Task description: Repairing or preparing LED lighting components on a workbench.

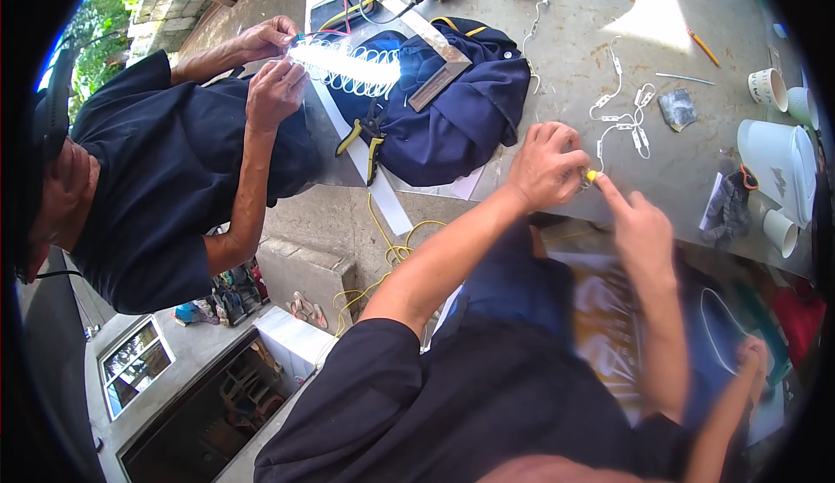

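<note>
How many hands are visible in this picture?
5: the person's left hand and right hand, at a yellow piece; a co-worker's upper hand and lower hand, at glowing lights; another person's hand, lower right. A sixth may be hidden.

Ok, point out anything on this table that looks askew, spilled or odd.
The string of white LED modules lies in untidy, crossing loops, and the dark blue cloth is bunched up beneath the try square. No spill shows.
</note>
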Available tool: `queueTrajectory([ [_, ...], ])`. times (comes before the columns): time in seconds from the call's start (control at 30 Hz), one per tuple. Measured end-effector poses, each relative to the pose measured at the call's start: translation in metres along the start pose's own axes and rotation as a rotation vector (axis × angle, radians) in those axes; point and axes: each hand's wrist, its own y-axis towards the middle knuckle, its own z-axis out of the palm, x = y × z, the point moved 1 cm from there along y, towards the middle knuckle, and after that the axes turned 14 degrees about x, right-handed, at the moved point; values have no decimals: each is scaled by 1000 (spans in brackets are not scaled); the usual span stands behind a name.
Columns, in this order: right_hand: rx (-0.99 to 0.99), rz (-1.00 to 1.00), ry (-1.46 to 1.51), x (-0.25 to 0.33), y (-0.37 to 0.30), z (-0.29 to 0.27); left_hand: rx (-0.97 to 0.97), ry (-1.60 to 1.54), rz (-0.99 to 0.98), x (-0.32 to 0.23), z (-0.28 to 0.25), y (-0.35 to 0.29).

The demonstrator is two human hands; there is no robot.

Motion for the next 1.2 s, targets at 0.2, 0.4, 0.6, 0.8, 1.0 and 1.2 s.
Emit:
queueTrajectory([
  [0.2,4,9,9,0,-1,0,-4,-3,-4,-1,1,1],
  [0.4,-1,6,14,-1,-1,1,5,-10,-6,-1,1,1],
  [0.6,7,1,6,-3,0,2,-4,-10,-5,-2,0,2],
  [0.8,4,-3,17,-3,-1,2,1,-10,-11,-3,-2,2],
  [1.0,15,-4,34,-3,-1,-2,10,-14,-9,-4,-2,2],
  [1.2,17,-4,29,-3,-1,-1,11,-17,-11,-3,-2,2],
])
